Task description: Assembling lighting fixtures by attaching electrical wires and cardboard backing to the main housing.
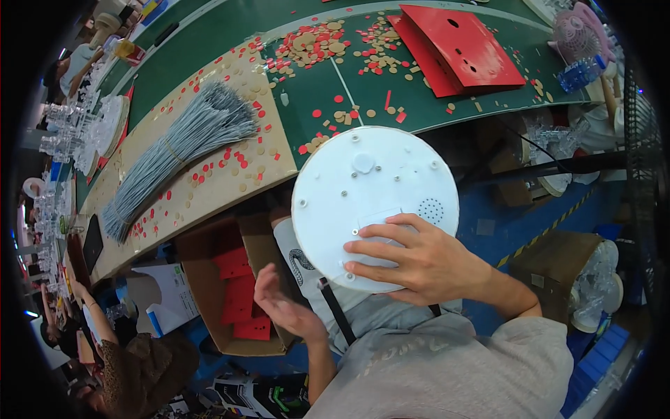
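The right hand (419, 262) pressed spread fingers onto the white disc (373, 202) held over the lap at the table edge, while the left hand (283, 304) hovered open, empty, lower left.

The right hand (419, 262) covers the lower edge of the round white plastic disc (373, 202). That disc hides the left hand's (286, 307) fingertips.
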### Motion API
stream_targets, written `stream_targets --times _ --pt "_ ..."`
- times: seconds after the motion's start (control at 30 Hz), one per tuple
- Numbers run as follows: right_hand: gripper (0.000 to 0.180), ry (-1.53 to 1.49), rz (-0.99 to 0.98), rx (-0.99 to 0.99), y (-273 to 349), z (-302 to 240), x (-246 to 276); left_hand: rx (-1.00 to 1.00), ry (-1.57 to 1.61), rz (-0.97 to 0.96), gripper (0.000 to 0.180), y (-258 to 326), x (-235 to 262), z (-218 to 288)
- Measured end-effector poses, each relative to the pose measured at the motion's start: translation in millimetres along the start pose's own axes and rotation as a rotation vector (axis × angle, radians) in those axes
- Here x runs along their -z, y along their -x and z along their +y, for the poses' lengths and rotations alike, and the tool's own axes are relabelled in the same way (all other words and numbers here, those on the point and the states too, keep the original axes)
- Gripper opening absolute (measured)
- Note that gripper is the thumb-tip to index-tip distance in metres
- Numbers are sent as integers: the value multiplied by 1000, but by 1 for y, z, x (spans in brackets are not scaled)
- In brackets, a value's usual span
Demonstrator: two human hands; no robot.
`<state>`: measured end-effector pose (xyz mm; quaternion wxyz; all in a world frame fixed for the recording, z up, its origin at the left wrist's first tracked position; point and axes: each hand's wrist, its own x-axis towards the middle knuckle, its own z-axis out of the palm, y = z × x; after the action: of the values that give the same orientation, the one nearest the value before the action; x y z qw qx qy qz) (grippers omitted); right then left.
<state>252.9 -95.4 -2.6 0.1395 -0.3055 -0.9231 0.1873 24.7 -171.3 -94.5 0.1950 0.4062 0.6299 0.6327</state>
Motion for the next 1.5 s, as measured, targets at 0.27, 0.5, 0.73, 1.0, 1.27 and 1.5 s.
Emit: stream_targets --times 0.27,0.5,0.73,1.0,1.27,1.5 --pt "56 -130 -74 197 8 13 -4 275 -136 -547 23 6 13 37" --pt "51 -425 225 202 9 31 16 560 93 -494 38 27 8 38" --pt "64 635 879 -788 -3 201 42 524 90 -400 49 31 -11 42" --pt "47 436 462 -1005 -5 224 59 500 161 -433 50 30 -21 40" --pt "9 683 1221 -284 28 78 126 501 302 -323 48 27 -23 38" --pt "32 -925 1269 -863 59 8 0 458 287 -322 46 36 -26 23"
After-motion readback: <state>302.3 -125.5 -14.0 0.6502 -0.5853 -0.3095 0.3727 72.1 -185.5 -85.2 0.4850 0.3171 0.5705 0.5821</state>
